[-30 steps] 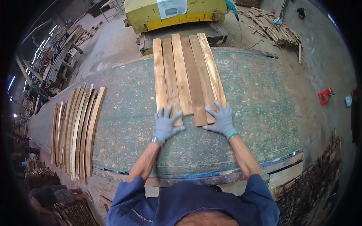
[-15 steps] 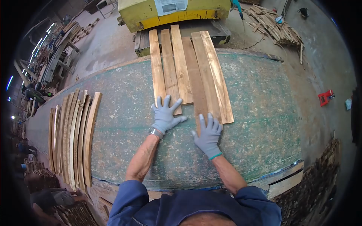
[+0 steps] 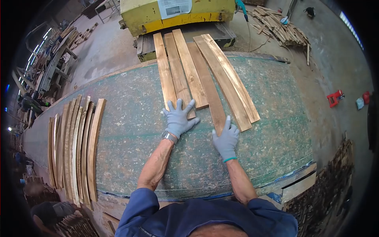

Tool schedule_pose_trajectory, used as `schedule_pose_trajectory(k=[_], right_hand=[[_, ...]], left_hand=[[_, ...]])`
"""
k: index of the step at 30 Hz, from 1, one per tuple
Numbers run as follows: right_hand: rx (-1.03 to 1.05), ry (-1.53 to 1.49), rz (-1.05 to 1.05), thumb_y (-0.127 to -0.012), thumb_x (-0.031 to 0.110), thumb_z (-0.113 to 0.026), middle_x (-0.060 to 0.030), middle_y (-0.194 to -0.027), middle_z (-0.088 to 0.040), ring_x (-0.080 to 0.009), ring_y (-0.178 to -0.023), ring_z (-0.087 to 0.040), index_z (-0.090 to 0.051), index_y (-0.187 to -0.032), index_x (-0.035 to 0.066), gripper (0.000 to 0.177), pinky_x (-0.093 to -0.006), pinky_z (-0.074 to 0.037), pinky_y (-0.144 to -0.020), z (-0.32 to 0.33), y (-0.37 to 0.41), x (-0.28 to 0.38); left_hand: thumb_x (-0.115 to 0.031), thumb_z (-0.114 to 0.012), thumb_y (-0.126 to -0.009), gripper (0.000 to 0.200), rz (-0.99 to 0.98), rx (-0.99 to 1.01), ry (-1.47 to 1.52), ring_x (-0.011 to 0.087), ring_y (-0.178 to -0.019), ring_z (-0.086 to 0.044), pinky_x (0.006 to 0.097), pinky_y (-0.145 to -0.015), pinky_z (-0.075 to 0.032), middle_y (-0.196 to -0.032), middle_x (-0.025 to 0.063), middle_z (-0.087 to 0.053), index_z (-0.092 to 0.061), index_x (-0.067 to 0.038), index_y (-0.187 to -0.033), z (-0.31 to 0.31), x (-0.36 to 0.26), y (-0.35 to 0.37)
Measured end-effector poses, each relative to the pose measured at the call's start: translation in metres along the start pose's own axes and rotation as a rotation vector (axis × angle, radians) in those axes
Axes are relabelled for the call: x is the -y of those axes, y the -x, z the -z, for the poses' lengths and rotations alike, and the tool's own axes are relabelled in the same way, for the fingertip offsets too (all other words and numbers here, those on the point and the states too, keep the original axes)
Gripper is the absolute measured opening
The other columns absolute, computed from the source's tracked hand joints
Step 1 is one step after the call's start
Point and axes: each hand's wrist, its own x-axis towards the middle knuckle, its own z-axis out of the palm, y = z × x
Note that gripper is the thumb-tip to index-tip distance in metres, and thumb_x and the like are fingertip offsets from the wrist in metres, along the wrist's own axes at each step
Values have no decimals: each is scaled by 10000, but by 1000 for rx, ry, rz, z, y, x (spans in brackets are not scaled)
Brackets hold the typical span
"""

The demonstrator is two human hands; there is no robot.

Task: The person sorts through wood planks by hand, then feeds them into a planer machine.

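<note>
Several wooden boards lie lengthwise on a worn green tabletop (image 3: 134, 146), their far ends at the yellow machine. My left hand (image 3: 179, 118), in a grey glove, lies spread over the near ends of the leftmost board (image 3: 165, 75) and the second board (image 3: 177, 71). Beside it, a third board (image 3: 190, 75) ends just past my fingertips. My right hand (image 3: 226, 140), also gloved, grips the near end of a darker board (image 3: 209, 91), thumb at its left edge and index finger stretched along its right. Two boards, one plain (image 3: 227, 89) and one pale-streaked (image 3: 237, 81), lie angled to the right, apart from the darker one.
The yellow machine (image 3: 177, 17) stands at the table's far edge. A row of narrow boards (image 3: 75, 150) lies at the table's left. Scrap wood (image 3: 280, 27) is heaped at the far right, and a red object (image 3: 334, 98) is on the floor. Another person (image 3: 51, 213) is at lower left.
The two rightmost boards have swung right at their near ends, leaving a gap beside the darker board. My right hand's outer fingers have curled, with the index finger stretched. The view has shifted slightly.
</note>
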Motion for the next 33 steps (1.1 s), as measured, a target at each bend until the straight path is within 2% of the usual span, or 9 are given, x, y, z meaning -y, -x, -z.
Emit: schedule_pose_trajectory(k=[6,7,15,18,21,24,25,28,33], right_hand=[[-129,-315,210,-799,313,-734,-200,-1074,-533,-375,-1031,-509,-487,-1395,56,695,-479,-434,-911,-14,-18,-29],[-157,-293,229,-804,319,-729,-198,-1080,-539,-376,-1031,-512,-513,-1377,76,659,-478,-437,-909,-14,-25,-26],[-400,-84,372,-854,360,-669,-212,-1209,-565,-367,-1061,-531,-652,-1210,125,426,-501,-434,-911,-52,-126,31],[-543,-152,583,-863,359,-658,-217,-1267,-549,-375,-1111,-525,-632,-1230,122,437,-521,-425,-925,-30,-130,26],[-514,-152,388,-769,470,-730,-219,-1430,-427,-436,-1273,-430,-538,-1369,165,699,-558,-350,-1046,21,-112,-22],[-214,261,393,-700,575,-746,-219,-1506,-321,-471,-1345,-331,-504,-1418,262,820,-613,-263,-1089,47,-80,-57],[-218,254,342,-695,597,-738,-223,-1521,-292,-470,-1341,-325,-493,-1425,292,828,-619,-252,-1085,42,-83,-63],[-130,244,175,-692,638,-716,-236,-1547,-237,-458,-1313,-329,-474,-1439,349,837,-613,-241,-1074,28,-82,-75],[-83,259,56,-694,616,-717,-233,-1510,-295,-410,-1220,-392,-516,-1410,344,792,-523,-278,-1048,13,-65,-42]], left_hand=[[-722,-617,-745,769,-39,-11,50,548,-1349,-257,774,-993,-223,-1461,155,-375,-399,-469,-1438,-10,9,-2],[-745,-615,-731,775,-30,-64,18,513,-1327,-286,712,-1009,-265,-1445,134,-372,-433,-450,-1424,-13,9,0],[-745,-617,-730,750,-57,-120,6,483,-1293,-324,672,-980,-303,-1416,139,-411,-467,-446,-1401,-17,12,-1],[-745,-627,-721,778,-66,-113,9,483,-1290,-327,666,-977,-308,-1416,144,-414,-452,-439,-1415,-17,14,-1],[-734,-630,-728,807,-53,-78,92,501,-1296,-310,674,-1011,-259,-1409,155,-416,-435,-407,-1439,-12,15,-3],[-725,-621,-741,827,-13,-72,8,541,-1338,-247,691,-1066,-170,-1451,167,-386,-427,-359,-1456,14,0,-1],[-719,-597,-764,837,-82,-55,64,522,-1410,-174,687,-1109,-84,-1512,160,-345,-420,-306,-1470,22,-4,-6],[-722,-551,-800,832,-330,-164,217,454,-1460,-153,676,-1130,-69,-1565,133,-301,-413,-259,-1477,-1,-13,-53],[-675,-485,-849,772,-284,-72,186,413,-1459,-212,716,-1109,-93,-1570,41,-317,-434,-204,-1459,-20,-7,-112]])
